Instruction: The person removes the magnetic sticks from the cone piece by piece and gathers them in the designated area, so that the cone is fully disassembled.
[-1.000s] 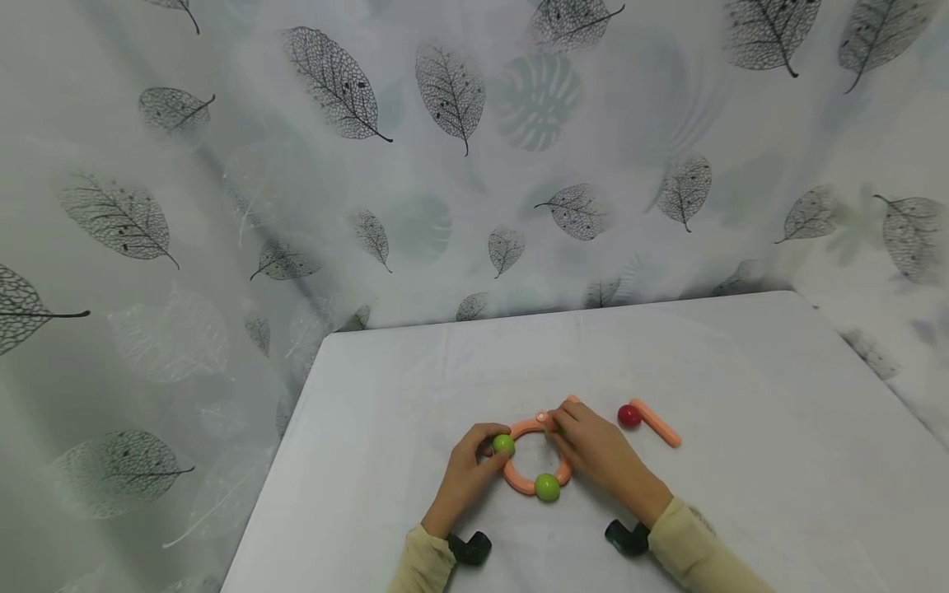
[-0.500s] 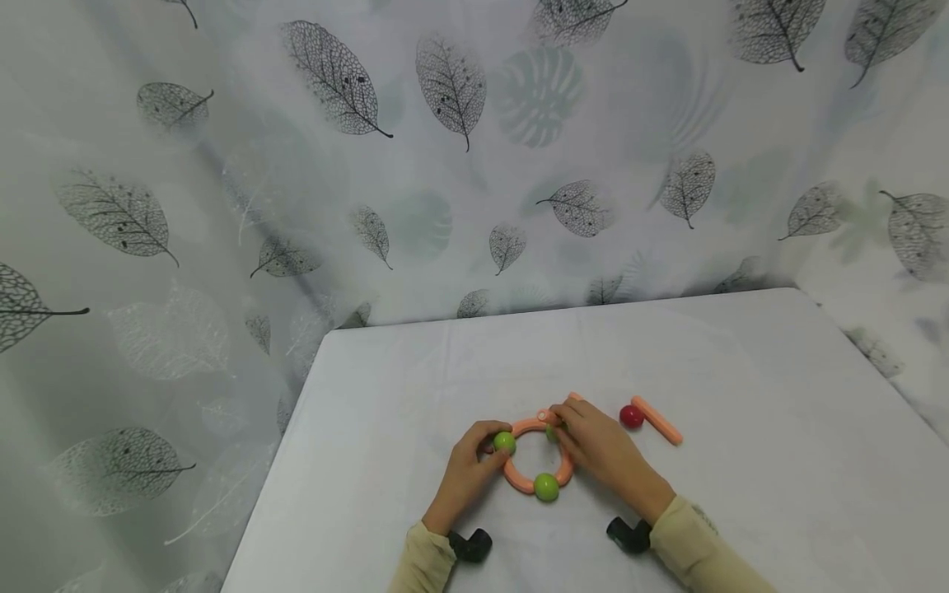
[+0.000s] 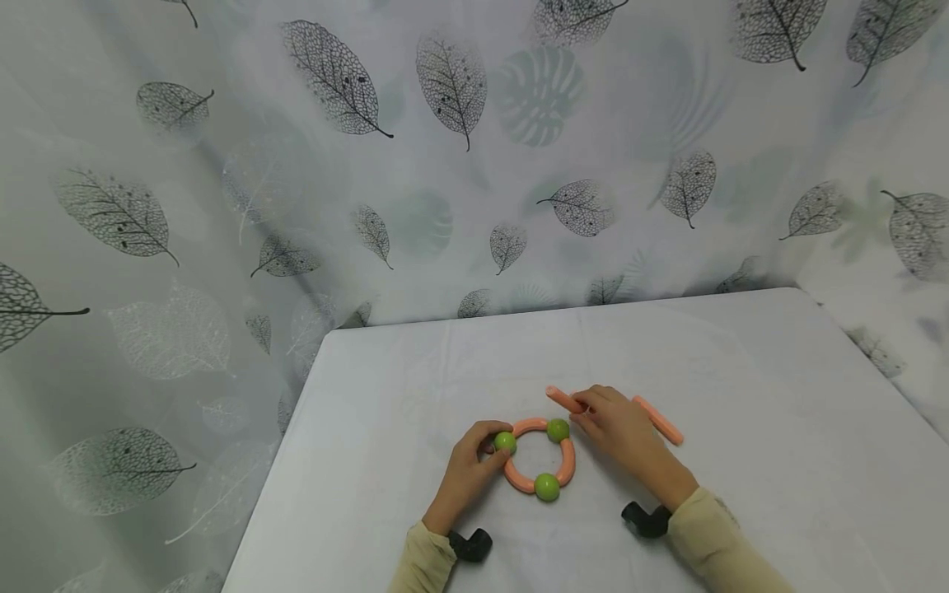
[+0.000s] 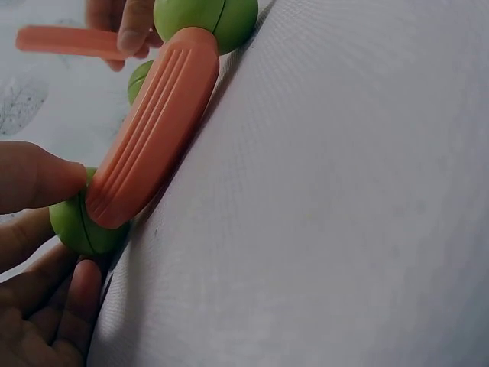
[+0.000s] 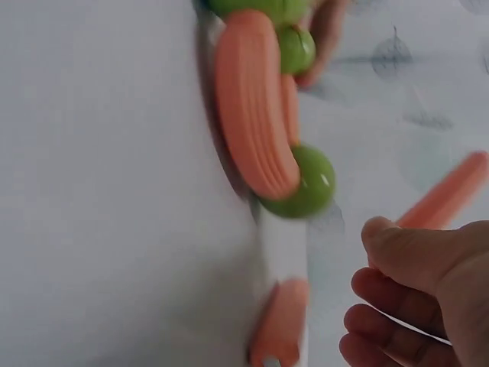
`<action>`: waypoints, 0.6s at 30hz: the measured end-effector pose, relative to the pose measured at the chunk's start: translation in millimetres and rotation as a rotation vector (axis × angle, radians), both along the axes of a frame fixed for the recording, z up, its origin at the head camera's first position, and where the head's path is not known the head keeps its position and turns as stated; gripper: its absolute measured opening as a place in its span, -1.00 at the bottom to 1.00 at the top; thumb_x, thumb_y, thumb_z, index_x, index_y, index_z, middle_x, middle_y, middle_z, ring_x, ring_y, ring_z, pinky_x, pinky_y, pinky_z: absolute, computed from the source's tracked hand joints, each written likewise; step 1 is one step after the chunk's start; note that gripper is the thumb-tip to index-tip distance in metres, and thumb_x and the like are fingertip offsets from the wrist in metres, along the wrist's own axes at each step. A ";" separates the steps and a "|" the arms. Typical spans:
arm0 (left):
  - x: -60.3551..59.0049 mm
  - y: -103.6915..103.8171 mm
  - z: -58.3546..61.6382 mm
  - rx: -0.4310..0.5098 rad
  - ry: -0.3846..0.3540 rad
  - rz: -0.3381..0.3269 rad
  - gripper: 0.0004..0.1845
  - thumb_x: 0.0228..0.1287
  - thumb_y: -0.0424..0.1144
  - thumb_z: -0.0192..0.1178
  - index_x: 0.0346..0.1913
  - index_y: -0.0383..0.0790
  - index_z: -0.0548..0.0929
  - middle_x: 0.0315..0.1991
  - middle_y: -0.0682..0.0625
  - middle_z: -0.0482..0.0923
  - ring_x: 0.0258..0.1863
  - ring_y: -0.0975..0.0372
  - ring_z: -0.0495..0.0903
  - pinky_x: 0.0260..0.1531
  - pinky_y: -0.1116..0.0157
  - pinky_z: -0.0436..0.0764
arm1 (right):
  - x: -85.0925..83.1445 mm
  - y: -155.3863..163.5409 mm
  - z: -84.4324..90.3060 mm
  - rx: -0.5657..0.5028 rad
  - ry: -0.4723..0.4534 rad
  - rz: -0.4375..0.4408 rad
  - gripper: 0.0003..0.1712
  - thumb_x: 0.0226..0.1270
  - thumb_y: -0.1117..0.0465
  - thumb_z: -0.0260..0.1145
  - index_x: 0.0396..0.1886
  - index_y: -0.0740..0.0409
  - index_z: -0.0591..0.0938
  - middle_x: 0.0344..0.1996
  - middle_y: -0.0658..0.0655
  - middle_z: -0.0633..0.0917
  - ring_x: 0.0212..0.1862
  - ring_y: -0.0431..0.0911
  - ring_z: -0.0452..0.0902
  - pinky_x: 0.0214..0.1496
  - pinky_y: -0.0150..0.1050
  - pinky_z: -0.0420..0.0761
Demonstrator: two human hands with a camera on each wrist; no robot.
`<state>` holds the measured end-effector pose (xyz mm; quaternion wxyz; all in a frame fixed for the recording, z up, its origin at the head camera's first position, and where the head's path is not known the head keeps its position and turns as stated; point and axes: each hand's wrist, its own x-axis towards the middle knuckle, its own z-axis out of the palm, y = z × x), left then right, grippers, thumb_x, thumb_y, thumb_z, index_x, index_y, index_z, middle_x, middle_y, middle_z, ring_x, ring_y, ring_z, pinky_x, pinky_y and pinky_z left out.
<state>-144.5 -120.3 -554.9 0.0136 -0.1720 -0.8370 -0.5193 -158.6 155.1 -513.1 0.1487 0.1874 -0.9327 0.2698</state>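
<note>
A ring made of curved orange rods point(image 4: 157, 126) joined by three green balls point(image 3: 547, 487) lies on the white table. My left hand point(image 3: 469, 465) pinches the ring's left green ball point(image 4: 88, 218) between thumb and fingers. Just beyond the ring's upper right ball point(image 3: 558, 430), my right hand point(image 3: 619, 428) grips a straight orange rod point(image 3: 565, 400) between thumb and fingers. That rod point(image 5: 447, 195) is held raised and tilted, apart from the ring; its rear end is hidden in the hand.
Right of my right hand, a loose straight orange rod point(image 3: 657, 421) lies on the white tabletop point(image 3: 415, 371). Another orange piece point(image 5: 279, 325) shows low in the right wrist view. A leaf-patterned curtain point(image 3: 474, 189) hangs behind the table.
My right hand has moved right and away from the ring's upper right ball, carrying the orange rod. That ball is now uncovered; the red ball is hidden behind the hand. My left hand stays put.
</note>
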 end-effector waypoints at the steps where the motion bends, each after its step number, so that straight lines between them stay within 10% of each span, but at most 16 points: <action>1: -0.2 -0.5 -0.1 0.008 0.001 -0.005 -0.64 0.37 -0.35 0.35 0.19 -0.12 0.68 0.13 -0.02 0.70 -0.04 0.04 0.62 0.00 0.26 0.60 | -1.9 4.5 0.9 -0.002 -0.003 -0.012 -0.74 0.29 0.23 0.53 -0.05 0.11 0.74 -0.22 0.00 0.73 -0.15 -0.10 0.62 -0.13 -0.13 0.67; 18: 2.5 5.3 0.0 0.007 0.024 0.046 -0.63 0.28 -0.54 0.33 0.15 -0.34 0.67 0.10 -0.21 0.70 -0.07 -0.09 0.61 -0.02 0.14 0.62 | -21.4 90.1 6.4 -0.019 -0.214 -0.245 -0.57 0.36 0.09 0.48 0.10 0.27 0.75 -0.14 0.25 0.76 -0.12 0.15 0.63 -0.19 0.04 0.62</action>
